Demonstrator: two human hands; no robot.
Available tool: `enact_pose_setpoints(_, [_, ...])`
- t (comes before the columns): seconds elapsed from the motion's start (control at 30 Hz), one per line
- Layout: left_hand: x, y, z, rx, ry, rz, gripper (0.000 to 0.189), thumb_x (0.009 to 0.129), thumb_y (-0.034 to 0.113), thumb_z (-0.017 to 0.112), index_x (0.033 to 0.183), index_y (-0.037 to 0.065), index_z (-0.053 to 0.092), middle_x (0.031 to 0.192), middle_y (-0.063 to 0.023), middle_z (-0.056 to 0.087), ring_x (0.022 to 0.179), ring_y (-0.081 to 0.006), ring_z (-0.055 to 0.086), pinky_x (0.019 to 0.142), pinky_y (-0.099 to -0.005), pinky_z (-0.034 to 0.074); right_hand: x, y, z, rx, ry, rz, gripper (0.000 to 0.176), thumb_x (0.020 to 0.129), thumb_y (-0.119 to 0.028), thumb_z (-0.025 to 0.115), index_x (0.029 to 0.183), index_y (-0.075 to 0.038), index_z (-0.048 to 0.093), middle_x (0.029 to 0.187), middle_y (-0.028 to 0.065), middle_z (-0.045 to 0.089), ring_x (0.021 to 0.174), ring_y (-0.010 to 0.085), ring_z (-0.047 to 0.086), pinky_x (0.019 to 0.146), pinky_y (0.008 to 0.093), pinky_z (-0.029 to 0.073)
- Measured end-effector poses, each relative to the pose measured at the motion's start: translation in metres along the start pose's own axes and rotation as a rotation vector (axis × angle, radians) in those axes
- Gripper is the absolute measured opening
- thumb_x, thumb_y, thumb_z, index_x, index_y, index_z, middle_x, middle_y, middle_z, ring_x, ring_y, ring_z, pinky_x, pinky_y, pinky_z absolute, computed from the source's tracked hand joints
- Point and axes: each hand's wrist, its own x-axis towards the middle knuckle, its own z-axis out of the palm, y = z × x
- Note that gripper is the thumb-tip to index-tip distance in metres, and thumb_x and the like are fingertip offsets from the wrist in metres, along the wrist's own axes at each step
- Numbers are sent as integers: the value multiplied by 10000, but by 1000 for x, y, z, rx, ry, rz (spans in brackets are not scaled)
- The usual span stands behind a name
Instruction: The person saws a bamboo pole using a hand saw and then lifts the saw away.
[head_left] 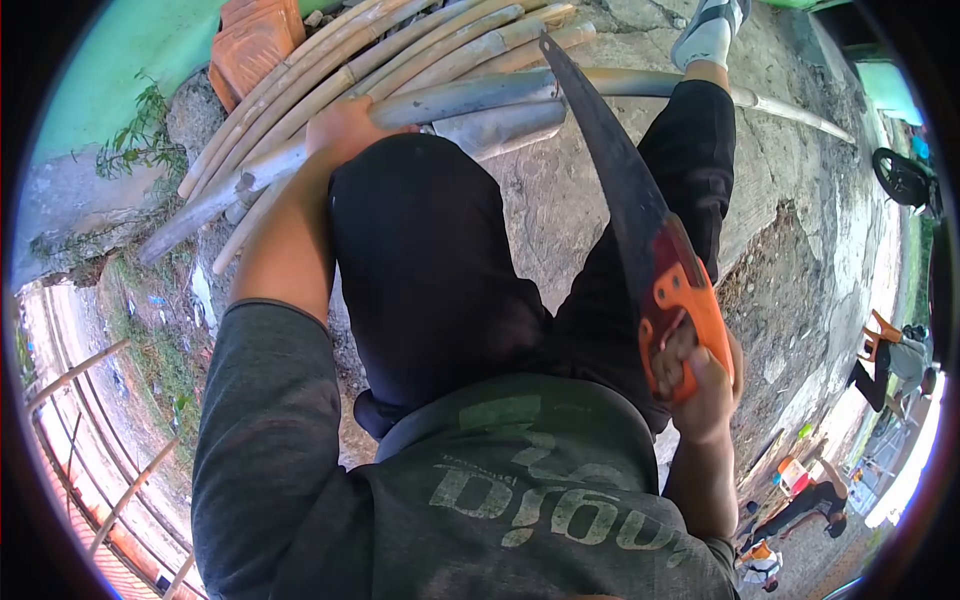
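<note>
My right hand (pixel 706 395) is closed around the orange handle of a hand saw (pixel 622 165). The saw's dark blade points up and away, above my outstretched leg, and touches no pole that I can make out. On the far side of my bent knee, my left hand (pixel 345 128) grips a long greyish bamboo pole (pixel 475 94); the knee partly hides its fingers. This pole runs across the view, passing behind the blade's tip. A short thick bamboo piece (pixel 505 130) lies just below it.
Several more bamboo poles (pixel 400 45) lie bunched beyond my left hand, beside stacked orange-brown tiles (pixel 250 45). A green wall (pixel 140 70) stands at upper left. Cracked concrete (pixel 790 290) stretches to the right, where people (pixel 815 505) and a wheel (pixel 897 178) appear farther off.
</note>
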Motion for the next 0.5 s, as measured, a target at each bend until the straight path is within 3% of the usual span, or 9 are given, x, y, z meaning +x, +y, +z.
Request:
enact_pose_setpoints(0.1, [-4,-1,3,-16,16,25,1029,657,882,684,1307,85,680,1204,-178,729,1150,-322,693,946,-430,550,60,16,20,-165,-19,-11,375,919,-370,676,888,-18,551,623,-3,502,510,64,465,484,225,388])
enact_pose_setpoints(0.2, [8,-9,4,-41,-5,52,1024,659,881,684,1303,84,682,1209,-175,728,1151,-321,692,957,-430,544,59,9,30,-199,-13,-8,374,918,-364,668,892,-8,557,625,-1,522,507,60,466,488,237,394])
enact_pose_setpoints(0.27, [11,-9,7,-20,-12,37,1015,660,877,686,1291,83,688,1209,-172,729,1145,-322,694,967,-431,539,13,9,15,-128,-4,0,366,916,-360,667,885,-12,559,626,9,537,505,63,470,488,240,392])
enact_pose_setpoints(0.4, [10,-6,5,-18,-27,16,992,660,876,688,1259,85,705,1177,-169,737,1126,-324,701,941,-432,548,13,11,-10,-18,-38,-20,351,917,-349,661,899,-12,566,629,12,549,500,69,475,495,247,393])
enact_pose_setpoints(0.5, [18,-14,16,-32,41,45,978,661,870,692,1253,92,708,1163,-166,740,1127,-325,701,937,-432,550,38,-23,24,-113,-163,-9,345,921,-343,666,898,-14,566,634,10,548,487,81,474,489,253,391])
